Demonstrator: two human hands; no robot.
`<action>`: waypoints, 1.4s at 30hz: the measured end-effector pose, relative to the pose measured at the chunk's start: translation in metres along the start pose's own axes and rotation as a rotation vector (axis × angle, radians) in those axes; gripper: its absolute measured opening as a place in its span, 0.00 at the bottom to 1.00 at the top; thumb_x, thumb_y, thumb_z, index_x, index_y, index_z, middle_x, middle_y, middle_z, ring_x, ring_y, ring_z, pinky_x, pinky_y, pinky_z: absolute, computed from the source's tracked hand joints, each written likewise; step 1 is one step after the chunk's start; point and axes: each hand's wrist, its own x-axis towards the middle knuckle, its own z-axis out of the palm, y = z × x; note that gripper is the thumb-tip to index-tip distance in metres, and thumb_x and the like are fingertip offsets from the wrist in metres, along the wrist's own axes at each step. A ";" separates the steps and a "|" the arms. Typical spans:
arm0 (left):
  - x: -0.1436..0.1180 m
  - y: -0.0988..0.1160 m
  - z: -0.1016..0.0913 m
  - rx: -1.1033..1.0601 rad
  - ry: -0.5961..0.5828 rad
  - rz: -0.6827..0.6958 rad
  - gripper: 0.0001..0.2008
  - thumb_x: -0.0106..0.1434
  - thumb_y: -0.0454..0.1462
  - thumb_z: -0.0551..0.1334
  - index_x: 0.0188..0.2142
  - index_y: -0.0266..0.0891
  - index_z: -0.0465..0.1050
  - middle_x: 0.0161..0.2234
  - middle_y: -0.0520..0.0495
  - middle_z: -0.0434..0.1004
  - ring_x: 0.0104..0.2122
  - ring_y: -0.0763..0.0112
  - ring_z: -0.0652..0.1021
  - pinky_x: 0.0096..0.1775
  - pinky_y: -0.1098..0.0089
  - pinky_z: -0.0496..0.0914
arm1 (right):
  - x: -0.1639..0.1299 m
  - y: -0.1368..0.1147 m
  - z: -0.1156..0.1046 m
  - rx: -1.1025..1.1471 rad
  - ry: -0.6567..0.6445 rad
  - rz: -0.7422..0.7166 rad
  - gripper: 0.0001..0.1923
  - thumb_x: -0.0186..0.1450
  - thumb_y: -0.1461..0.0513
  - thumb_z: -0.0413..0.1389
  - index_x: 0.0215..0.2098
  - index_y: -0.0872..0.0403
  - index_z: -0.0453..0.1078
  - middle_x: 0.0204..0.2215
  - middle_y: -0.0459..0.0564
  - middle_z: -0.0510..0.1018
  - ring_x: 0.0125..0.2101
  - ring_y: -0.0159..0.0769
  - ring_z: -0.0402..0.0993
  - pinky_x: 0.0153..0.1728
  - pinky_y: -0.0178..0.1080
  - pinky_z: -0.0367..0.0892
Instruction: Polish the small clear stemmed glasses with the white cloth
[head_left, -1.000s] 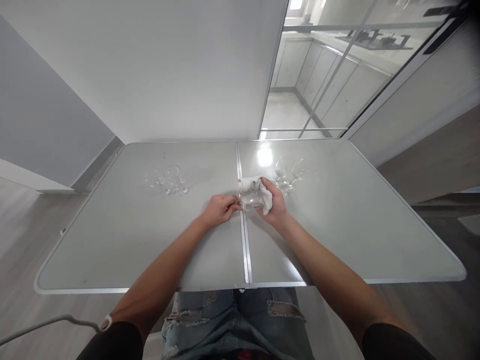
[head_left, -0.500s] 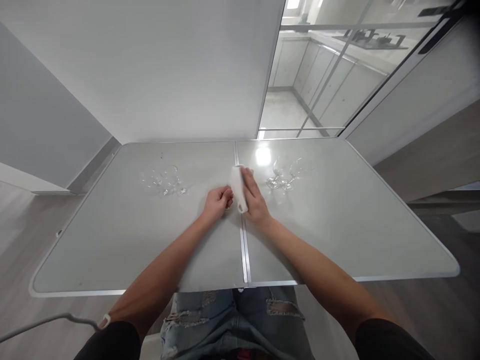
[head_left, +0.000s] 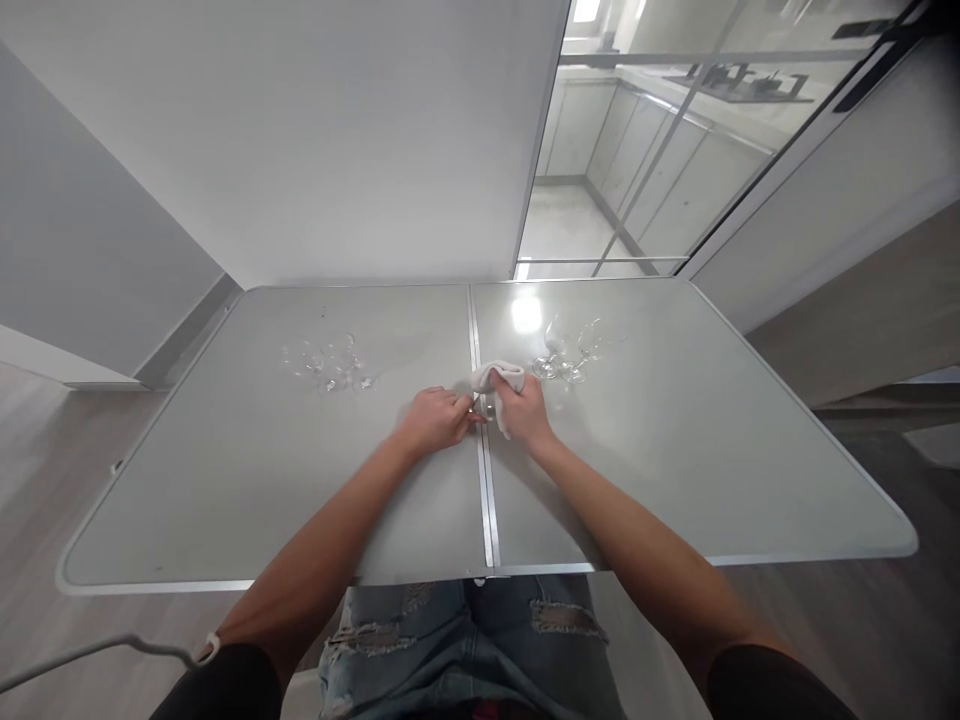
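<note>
Over the table's middle seam, my right hand (head_left: 525,408) is closed on a folded white cloth (head_left: 499,372), its loose end hanging below the fingers. Facing it, my left hand (head_left: 436,418) pinches a clear stemmed glass (head_left: 490,408). Only a small part of this glass shows between the hands; the cloth and fingers cover the rest. Just beyond my right hand, stemmed glasses (head_left: 571,370) are grouped on the table. To the left, another cluster of clear glasses (head_left: 330,380) rests on the tabletop; their outlines are faint.
The pale folding table (head_left: 225,480) has a metal seam (head_left: 487,500) down its centre and a light rim. A white wall (head_left: 337,150) rises behind it, with a glass-paned door (head_left: 637,150) at the right. A grey cable (head_left: 97,640) runs to my left arm.
The cloth has gone from standing upright against my right palm to being bunched over the glass. My right hand has turned and drawn nearer; my left hand has shifted slightly.
</note>
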 end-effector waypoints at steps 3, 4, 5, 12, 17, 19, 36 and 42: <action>-0.002 -0.001 0.000 -0.060 -0.008 -0.029 0.17 0.70 0.44 0.58 0.26 0.40 0.66 0.19 0.50 0.71 0.20 0.71 0.70 0.28 0.68 0.57 | 0.008 0.006 -0.003 0.405 0.048 0.253 0.19 0.62 0.46 0.60 0.31 0.53 0.72 0.24 0.45 0.74 0.27 0.36 0.70 0.30 0.37 0.65; -0.002 -0.001 0.000 -0.094 -0.014 -0.049 0.17 0.70 0.45 0.58 0.26 0.40 0.66 0.19 0.50 0.70 0.20 0.71 0.70 0.27 0.69 0.57 | 0.011 0.007 -0.004 0.516 0.049 0.311 0.18 0.59 0.47 0.63 0.32 0.53 0.72 0.25 0.45 0.75 0.28 0.36 0.72 0.31 0.36 0.66; -0.002 -0.001 0.000 -0.137 -0.022 -0.074 0.18 0.70 0.46 0.58 0.26 0.40 0.66 0.19 0.51 0.70 0.20 0.71 0.69 0.27 0.69 0.56 | 0.012 0.007 -0.006 0.617 0.036 0.366 0.17 0.58 0.48 0.65 0.32 0.53 0.72 0.26 0.45 0.76 0.28 0.36 0.72 0.31 0.36 0.67; 0.006 0.005 -0.004 -0.635 -0.145 -0.365 0.23 0.70 0.49 0.56 0.22 0.40 0.62 0.18 0.54 0.66 0.20 0.74 0.66 0.27 0.71 0.57 | 0.011 0.003 -0.007 1.058 -0.097 0.478 0.14 0.62 0.50 0.63 0.34 0.52 0.71 0.28 0.46 0.78 0.29 0.36 0.75 0.30 0.38 0.71; 0.009 0.005 -0.003 -1.010 -0.240 -0.516 0.20 0.70 0.47 0.56 0.24 0.39 0.67 0.20 0.53 0.71 0.21 0.75 0.69 0.28 0.73 0.62 | 0.015 0.003 -0.005 1.119 -0.177 0.380 0.21 0.66 0.43 0.56 0.40 0.51 0.72 0.36 0.49 0.81 0.40 0.41 0.78 0.38 0.44 0.75; 0.010 0.005 -0.001 -1.141 -0.234 -0.558 0.21 0.70 0.49 0.56 0.26 0.38 0.68 0.20 0.53 0.71 0.20 0.76 0.68 0.26 0.73 0.61 | 0.015 0.003 -0.003 1.102 -0.201 0.338 0.22 0.67 0.42 0.54 0.42 0.50 0.73 0.39 0.49 0.81 0.43 0.42 0.78 0.41 0.45 0.75; 0.004 -0.002 0.010 -0.926 0.110 -0.531 0.23 0.71 0.51 0.54 0.29 0.38 0.73 0.28 0.48 0.74 0.30 0.68 0.74 0.37 0.67 0.70 | -0.017 -0.001 0.013 0.106 -0.393 -0.265 0.20 0.73 0.47 0.47 0.44 0.53 0.73 0.39 0.53 0.78 0.46 0.43 0.74 0.53 0.47 0.68; 0.010 0.007 -0.002 -1.267 -0.061 -0.550 0.22 0.68 0.55 0.57 0.35 0.37 0.71 0.27 0.49 0.72 0.25 0.71 0.74 0.30 0.69 0.69 | -0.003 0.008 0.009 -0.309 -0.258 -0.431 0.08 0.67 0.64 0.50 0.43 0.53 0.68 0.38 0.53 0.75 0.38 0.42 0.71 0.40 0.43 0.69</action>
